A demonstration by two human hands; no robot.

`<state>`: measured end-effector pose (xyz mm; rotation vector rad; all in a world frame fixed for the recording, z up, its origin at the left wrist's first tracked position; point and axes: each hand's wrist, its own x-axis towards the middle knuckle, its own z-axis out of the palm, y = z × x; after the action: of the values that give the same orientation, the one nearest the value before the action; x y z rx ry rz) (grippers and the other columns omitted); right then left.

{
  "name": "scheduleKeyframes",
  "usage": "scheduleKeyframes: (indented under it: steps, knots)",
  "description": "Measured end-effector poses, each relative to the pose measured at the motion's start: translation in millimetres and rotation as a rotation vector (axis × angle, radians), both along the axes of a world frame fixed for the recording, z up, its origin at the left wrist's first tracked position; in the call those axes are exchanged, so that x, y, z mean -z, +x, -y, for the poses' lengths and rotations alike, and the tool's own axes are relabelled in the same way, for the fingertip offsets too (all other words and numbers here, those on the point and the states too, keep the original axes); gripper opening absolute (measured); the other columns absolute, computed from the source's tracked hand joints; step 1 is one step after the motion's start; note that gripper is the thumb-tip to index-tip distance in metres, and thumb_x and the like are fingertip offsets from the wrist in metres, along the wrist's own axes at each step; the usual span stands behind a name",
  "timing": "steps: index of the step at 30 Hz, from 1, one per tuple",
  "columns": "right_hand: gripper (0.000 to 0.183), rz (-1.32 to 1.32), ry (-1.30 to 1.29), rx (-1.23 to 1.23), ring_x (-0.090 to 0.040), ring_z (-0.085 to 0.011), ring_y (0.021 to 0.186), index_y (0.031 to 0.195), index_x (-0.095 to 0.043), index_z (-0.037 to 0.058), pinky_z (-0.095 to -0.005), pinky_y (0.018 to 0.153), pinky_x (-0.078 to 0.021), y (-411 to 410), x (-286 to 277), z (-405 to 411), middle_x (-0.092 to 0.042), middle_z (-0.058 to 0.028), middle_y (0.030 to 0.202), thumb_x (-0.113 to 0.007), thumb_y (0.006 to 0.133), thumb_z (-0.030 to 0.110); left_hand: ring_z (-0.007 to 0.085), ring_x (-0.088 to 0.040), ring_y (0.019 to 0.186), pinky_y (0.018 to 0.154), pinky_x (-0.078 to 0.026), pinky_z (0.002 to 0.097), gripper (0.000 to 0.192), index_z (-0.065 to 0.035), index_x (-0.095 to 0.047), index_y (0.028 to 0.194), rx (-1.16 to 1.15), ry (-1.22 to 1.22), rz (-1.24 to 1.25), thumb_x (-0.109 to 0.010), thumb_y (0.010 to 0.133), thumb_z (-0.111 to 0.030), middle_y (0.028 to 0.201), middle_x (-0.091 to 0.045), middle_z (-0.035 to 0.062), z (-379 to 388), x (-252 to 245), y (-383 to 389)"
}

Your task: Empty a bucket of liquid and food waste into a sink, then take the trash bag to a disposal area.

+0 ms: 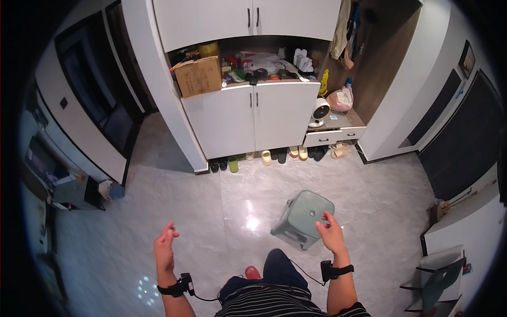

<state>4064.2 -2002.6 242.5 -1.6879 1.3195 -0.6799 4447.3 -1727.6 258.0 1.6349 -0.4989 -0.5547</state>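
Note:
A grey-green plastic stool (303, 214) stands upright on the tiled floor, a round hole in its seat. My right hand (332, 234) hangs above the stool's right edge in this view, thumb and fingers apart, with nothing between them; I cannot tell whether it touches the seat. Off to the left, my left hand (163, 243) is over bare floor, its fingers loosely bent and holding nothing. A black strap with a small device is on each wrist, the left device (186, 283) and the right device (326, 271) both trailing a cable.
Ahead is a white cabinet (222, 123) with a cardboard box (199, 77) and clutter in its open shelf. Several slippers (265, 157) line its foot. A white fan (320, 109) sits on a low drawer unit (323, 138). At right stands a chair (441, 283).

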Motion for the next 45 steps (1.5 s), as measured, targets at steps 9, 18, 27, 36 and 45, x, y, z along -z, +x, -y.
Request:
scheduleKeyframes:
  steps: [9,18,27,36,45]
  knots:
    - [0.049,0.090,-0.032,0.096,-0.057,-0.0194,0.089,0.119,-0.046,-0.0018,-0.0296,0.076,-0.0464,96,22,151,-0.051,-0.0163,0.115,-0.061,0.079,0.021,0.0119,-0.052,0.091,0.084,-0.039,0.0255,0.024,0.0027,-0.061,0.100,-0.056,-0.028,0.011,-0.053,0.086,-0.015,0.096,-0.059,0.0045,162,-23,77]
    - [0.054,0.116,-0.038,-0.035,-0.053,-0.0219,0.100,0.123,-0.042,-0.0006,-0.0313,0.082,-0.0434,216,-33,267,-0.049,-0.0144,0.117,-0.062,0.078,0.021,0.0105,-0.052,0.081,0.075,-0.040,0.0219,0.020,0.0030,-0.061,0.096,-0.106,0.063,-0.027,-0.056,0.084,-0.012,0.091,-0.060,0.0056,288,-44,157]
    - [0.057,0.061,-0.036,0.172,-0.049,-0.0205,0.107,0.128,-0.038,0.0018,-0.0306,0.083,-0.0405,221,-47,368,-0.046,-0.0122,0.125,-0.060,0.079,0.021,0.0169,-0.050,0.104,0.090,-0.038,0.0281,0.048,0.0019,-0.039,0.126,0.256,-0.038,-0.126,-0.056,0.082,-0.007,0.116,-0.052,0.0126,512,-32,202]
    - [0.055,-0.040,-0.126,0.293,-0.050,-0.0264,0.106,0.123,-0.042,0.0002,-0.0329,0.085,-0.0406,234,-76,458,-0.049,-0.0153,0.118,-0.062,0.078,0.024,0.0224,-0.038,0.121,0.099,-0.030,0.0312,0.052,-0.0003,-0.033,0.131,0.569,0.002,-0.093,-0.053,0.083,-0.008,0.132,-0.038,0.0103,696,-29,209]
    - [0.050,0.027,0.043,0.109,-0.047,-0.0176,0.106,0.127,-0.039,0.0016,-0.0259,0.083,-0.0390,231,-46,540,-0.048,-0.0096,0.120,-0.058,0.082,0.016,0.0228,-0.040,0.118,0.094,-0.035,0.0323,0.049,-0.0001,-0.038,0.126,0.556,0.099,-0.058,-0.057,0.083,-0.013,0.128,-0.042,0.0111,757,-26,201]
